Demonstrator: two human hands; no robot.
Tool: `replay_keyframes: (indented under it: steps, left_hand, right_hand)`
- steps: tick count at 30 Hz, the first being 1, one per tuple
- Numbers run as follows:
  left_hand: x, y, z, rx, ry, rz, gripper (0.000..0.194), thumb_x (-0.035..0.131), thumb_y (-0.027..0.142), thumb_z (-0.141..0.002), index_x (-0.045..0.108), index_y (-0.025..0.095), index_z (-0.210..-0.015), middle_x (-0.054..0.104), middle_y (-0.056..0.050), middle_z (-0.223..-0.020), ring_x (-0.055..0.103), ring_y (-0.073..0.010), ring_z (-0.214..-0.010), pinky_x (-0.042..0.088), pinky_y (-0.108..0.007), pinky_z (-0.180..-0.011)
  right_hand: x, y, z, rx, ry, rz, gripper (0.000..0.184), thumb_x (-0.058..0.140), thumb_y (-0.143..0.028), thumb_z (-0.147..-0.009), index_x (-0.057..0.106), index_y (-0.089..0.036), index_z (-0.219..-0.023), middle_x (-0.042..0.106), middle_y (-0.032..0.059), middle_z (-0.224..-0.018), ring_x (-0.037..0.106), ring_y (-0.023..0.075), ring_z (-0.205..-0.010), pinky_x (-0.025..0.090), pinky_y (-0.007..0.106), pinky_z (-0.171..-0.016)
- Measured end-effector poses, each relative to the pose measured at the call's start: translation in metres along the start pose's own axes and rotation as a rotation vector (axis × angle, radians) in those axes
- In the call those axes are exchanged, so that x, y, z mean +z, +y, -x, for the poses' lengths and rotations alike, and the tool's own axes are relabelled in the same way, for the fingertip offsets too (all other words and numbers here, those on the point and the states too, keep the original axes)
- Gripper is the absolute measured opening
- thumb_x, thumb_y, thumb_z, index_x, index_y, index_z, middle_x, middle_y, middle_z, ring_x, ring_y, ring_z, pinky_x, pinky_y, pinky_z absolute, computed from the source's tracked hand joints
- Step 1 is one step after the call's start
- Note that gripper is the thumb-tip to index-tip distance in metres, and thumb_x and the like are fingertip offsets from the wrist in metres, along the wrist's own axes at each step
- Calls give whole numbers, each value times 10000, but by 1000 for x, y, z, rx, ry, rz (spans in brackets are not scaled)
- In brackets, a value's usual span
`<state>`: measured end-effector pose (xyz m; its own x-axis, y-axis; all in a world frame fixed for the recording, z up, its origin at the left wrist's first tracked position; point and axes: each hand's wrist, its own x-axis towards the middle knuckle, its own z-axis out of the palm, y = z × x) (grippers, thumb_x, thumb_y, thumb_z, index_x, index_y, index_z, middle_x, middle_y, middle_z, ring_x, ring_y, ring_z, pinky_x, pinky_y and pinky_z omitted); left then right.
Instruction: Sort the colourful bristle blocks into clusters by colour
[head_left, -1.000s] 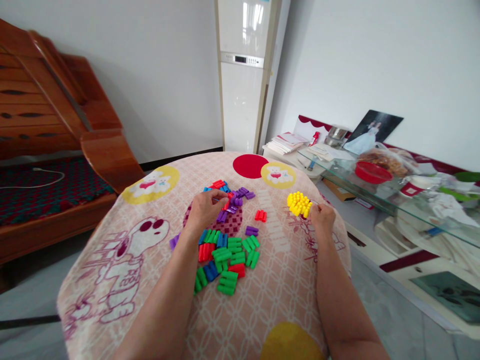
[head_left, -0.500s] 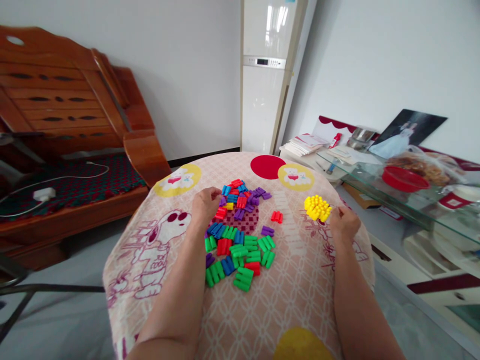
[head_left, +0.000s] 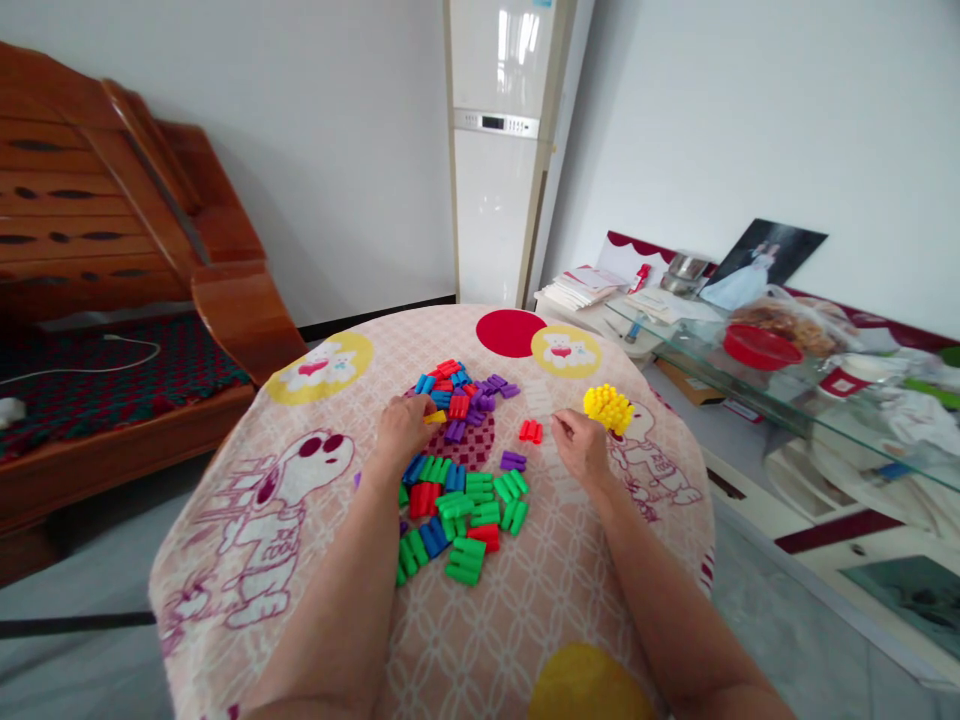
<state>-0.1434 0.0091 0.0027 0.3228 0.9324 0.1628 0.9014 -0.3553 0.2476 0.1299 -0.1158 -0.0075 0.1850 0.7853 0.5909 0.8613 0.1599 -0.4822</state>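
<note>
My left hand (head_left: 405,432) is at the left side of the heap, its fingers closed on a small yellow plastic block (head_left: 435,417). Beside it lie red blocks (head_left: 458,407), blue blocks (head_left: 441,398) and purple blocks (head_left: 495,385). Nearer to me, green blocks (head_left: 465,560) are spread with more red and blue ones, partly hidden by my left forearm. My right hand (head_left: 581,447) hovers between a loose red block (head_left: 531,431) and a cluster of joined yellow blocks (head_left: 608,408). Its fingers are curled together, with nothing visible in them.
A patterned cloth (head_left: 495,640) covers the round table. To the right stands a glass-topped cabinet (head_left: 675,350) with papers, a red bowl (head_left: 763,346) and a photo (head_left: 765,262). A wooden bench (head_left: 232,300) is at left, a tall white appliance (head_left: 491,210) behind.
My right hand has left the yellow cluster and moved left toward the heap. My left fingers have closed on the yellow block, which is now tilted. The view has turned slightly right.
</note>
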Motion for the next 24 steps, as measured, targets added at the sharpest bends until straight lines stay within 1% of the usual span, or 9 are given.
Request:
replay_keyframes:
  steps: [4,7,9,11,13,16,18,21,24]
  left_hand:
    - [-19,16,-1,64,12,235,337,575,351,-800,712,166,-1046,730,-79,-936,662,-229,-855,477,-298,-763]
    - [-30,42,4,189,24,498,321,540,381,-829,720,169,-990,729,-34,-861,658,-184,-766,476,-261,-699]
    - [-29,63,10,271,-28,691,303,522,378,-844,699,152,-940,714,-23,-788,649,-162,-701,483,-244,-650]
    - [-23,83,16,316,-120,876,275,510,350,-852,655,140,-953,701,-25,-759,654,-153,-663,500,-241,-618]
    - [-13,99,22,337,-165,964,222,515,305,-847,621,142,-953,698,-33,-781,666,-154,-675,513,-244,-616]
    - [-2,111,26,361,-108,898,139,535,227,-823,607,156,-917,695,-39,-829,672,-157,-734,515,-247,-644]
    - [0,113,27,363,-83,821,113,546,200,-817,613,160,-899,695,-37,-823,667,-157,-749,506,-247,-656]
    - [-1,114,28,352,-88,709,82,571,199,-812,631,158,-849,698,-33,-779,655,-154,-725,488,-248,-655]
    - [-1,115,29,363,-94,604,92,570,190,-818,655,159,-833,703,-30,-764,646,-153,-714,480,-255,-673]
  right_hand:
    - [1,-14,1,-32,-78,-118,272,490,-297,-886,698,-162,-773,674,54,-688,570,150,-622,415,257,-635]
    - [0,-18,1,6,-144,-317,258,509,-318,-885,711,-158,-876,711,63,-790,631,162,-693,467,255,-661]
    - [1,-19,1,80,-197,-454,280,525,-357,-884,709,-163,-966,724,60,-837,659,171,-709,497,256,-644]
    - [2,-20,2,160,-264,-575,331,532,-400,-886,692,-168,-1059,727,47,-823,671,177,-682,513,259,-593]
    - [4,-19,3,209,-334,-678,367,536,-441,-888,682,-167,-1084,725,34,-792,677,184,-661,524,263,-560]
    - [8,-17,3,244,-363,-769,358,578,-475,-863,698,-166,-1001,729,22,-799,685,191,-681,545,275,-583]
    - [10,-16,2,285,-333,-808,349,628,-479,-824,709,-170,-966,734,19,-817,689,194,-700,557,285,-616]
    - [10,-16,1,365,-276,-865,350,696,-466,-761,721,-171,-947,738,26,-827,692,200,-722,569,304,-662]
    - [8,-17,-1,408,-212,-881,322,726,-444,-732,715,-169,-899,729,31,-790,684,196,-701,574,310,-660]
